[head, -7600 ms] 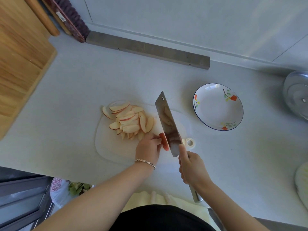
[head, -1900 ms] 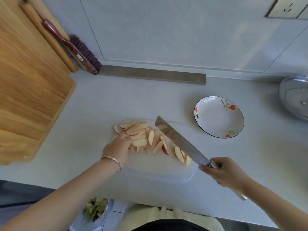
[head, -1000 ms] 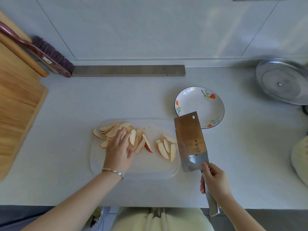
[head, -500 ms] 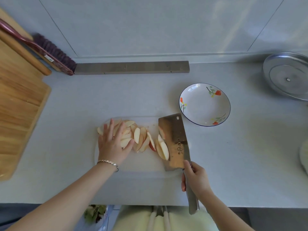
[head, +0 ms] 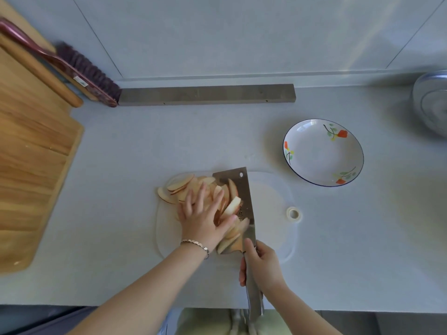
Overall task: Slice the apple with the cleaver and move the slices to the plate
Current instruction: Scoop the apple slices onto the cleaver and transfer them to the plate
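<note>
Now the left hand (head: 202, 220) lies flat with its fingers spread and straight over the pile of thin, red-skinned apple slices (head: 180, 186), pressing them sideways against the cleaver. The right hand (head: 262, 269) has its fingers curled around the steel handle of the broad rectangular metal cleaver (head: 243, 187), whose blade lies nearly flat on the translucent white plastic cutting board (head: 271, 201), its tip pointing away from the person. Several slices rest on the blade's face, between the left hand's fingers and the blade's far edge; others lie on the board to the left of the hand, near the board's left rim. A thin beaded bracelet (head: 196, 244) circles the left wrist.

The round white plate with red flowers and a blue rim (head: 323, 177) stands on the pale grey countertop (head: 121, 153) beyond the board's right corner, apart from it. A small white ring (head: 294, 213) sits at the board's right edge. A large wooden board (head: 31, 153) lies far left, a dark-bristled brush (head: 84, 68) and a grey bar (head: 208, 94) line the wall, and a shiny metal lid (head: 433, 102) shows at the right edge.
</note>
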{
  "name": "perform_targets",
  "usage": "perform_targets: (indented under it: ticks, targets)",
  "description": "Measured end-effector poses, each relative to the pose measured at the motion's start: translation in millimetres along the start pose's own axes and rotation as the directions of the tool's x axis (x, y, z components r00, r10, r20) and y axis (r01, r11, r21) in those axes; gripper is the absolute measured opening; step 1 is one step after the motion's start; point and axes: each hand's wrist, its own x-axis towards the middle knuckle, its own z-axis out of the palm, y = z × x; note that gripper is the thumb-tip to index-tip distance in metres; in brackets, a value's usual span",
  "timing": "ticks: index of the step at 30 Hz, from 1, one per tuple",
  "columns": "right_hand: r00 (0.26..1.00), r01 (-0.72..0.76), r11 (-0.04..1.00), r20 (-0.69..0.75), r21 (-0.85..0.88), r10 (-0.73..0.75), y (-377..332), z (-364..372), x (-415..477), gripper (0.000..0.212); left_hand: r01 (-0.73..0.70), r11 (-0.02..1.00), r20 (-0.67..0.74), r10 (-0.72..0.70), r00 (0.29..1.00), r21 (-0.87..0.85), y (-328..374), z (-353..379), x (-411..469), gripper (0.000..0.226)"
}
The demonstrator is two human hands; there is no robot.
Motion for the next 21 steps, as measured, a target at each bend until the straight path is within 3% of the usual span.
perform_targets:
  ticks: [3,9,16,21]
  targets:
    - [1.0,-0.025,0.997,0.001,0.066,0.025,-2,4,-2,0.03,-0.009,1.0,-0.019,0.009,1.0,0.006,1,6,0,0.084]
    - [0.997,-0.068,0.989,-0.012,0.131,0.07,-3,-12,-8,0.029,-0.11,0.992,-0.193,0.097,0.976,-0.056,12,19,-2,0.067]
    - [0.998,-0.032,0.981,-0.052,0.189,0.043,-21,-44,-22,0.029,-0.158,0.986,-0.121,0.151,0.981,-0.055,55,4,-1,0.073]
    - [0.993,0.052,0.984,-0.11,0.168,-0.034,-50,-85,-22,0.028,-0.304,0.952,-0.383,0.275,0.882,-0.016,105,4,22,0.049]
